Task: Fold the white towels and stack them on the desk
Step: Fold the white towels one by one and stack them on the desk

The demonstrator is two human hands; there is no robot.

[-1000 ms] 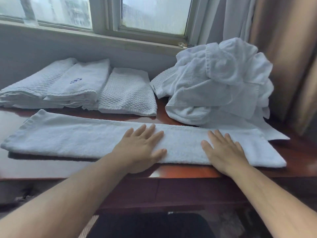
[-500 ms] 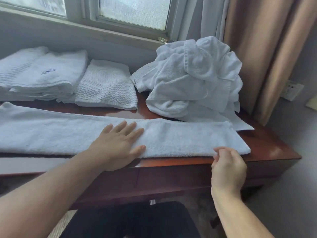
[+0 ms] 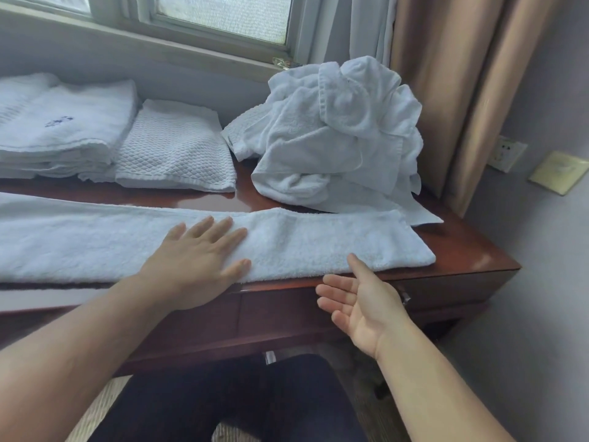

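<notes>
A long white towel, folded into a narrow strip, lies along the front edge of the dark wooden desk. My left hand rests flat on its middle, fingers spread. My right hand hovers palm up just in front of the desk edge, open, its thumb touching the towel's near edge close to the right end. Behind the strip, a heap of crumpled white towels sits at the back right. Folded towels lie at the back left: a plain stack and a waffle-weave one.
A window sill and wall run behind the desk. Tan curtains hang at the right, close to the heap. A wall socket sits low on the right wall. A dark chair seat is below, between my arms.
My right hand left the towel's top, dropped to the desk's front edge and turned palm up with its fingers spread. The view swung right. My left hand stayed flat on the towel.
</notes>
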